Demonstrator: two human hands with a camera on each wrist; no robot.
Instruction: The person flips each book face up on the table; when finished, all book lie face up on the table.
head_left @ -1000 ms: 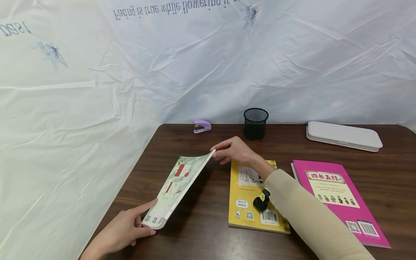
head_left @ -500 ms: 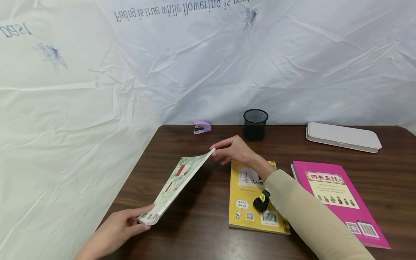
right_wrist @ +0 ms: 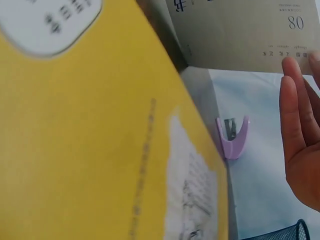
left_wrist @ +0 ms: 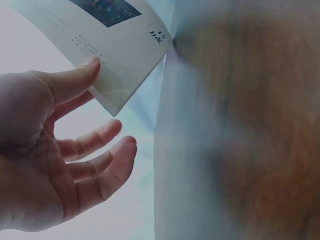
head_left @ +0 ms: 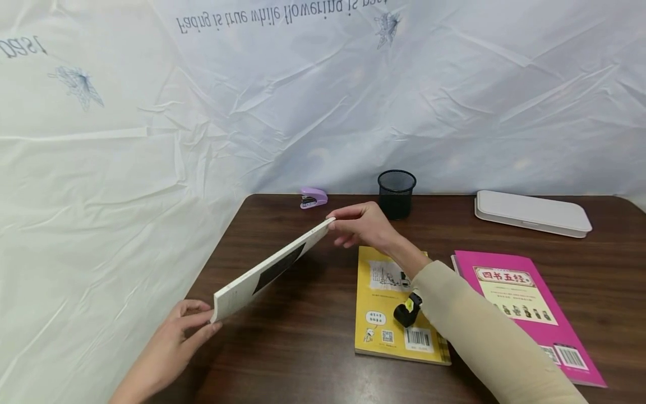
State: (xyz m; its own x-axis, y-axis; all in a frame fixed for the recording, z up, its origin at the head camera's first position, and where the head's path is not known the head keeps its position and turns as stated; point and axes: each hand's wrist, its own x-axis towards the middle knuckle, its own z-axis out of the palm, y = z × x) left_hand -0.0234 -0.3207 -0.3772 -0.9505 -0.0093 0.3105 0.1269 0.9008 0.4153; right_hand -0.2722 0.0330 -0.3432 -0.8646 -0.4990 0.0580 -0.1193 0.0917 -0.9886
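Observation:
A thin paperback book (head_left: 272, 269) slants above the dark table, narrow edge upward, a pale cover with a dark picture facing me. My left hand (head_left: 174, 345) pinches its near-left corner; in the left wrist view the thumb lies on the cover (left_wrist: 125, 55), the other fingers spread below. At the far end my right hand (head_left: 364, 227) pinches the upper corner between thumb and fingers. A yellow book (head_left: 375, 306) lies flat under the right forearm, filling much of the right wrist view. A small black-and-yellow device (head_left: 406, 310) sits at the right cuff.
A magenta book (head_left: 545, 283) lies right of the yellow one. Along the table's back edge stand a purple stapler (head_left: 314, 198), a black mesh pen cup (head_left: 396, 193) and a white flat case (head_left: 532, 213). White sheeting (head_left: 101, 196) hangs behind and at left.
The held book has turned from its green cover facing up to its edge uppermost, showing the other cover. My left hand has moved left and up; my right hand rose slightly.

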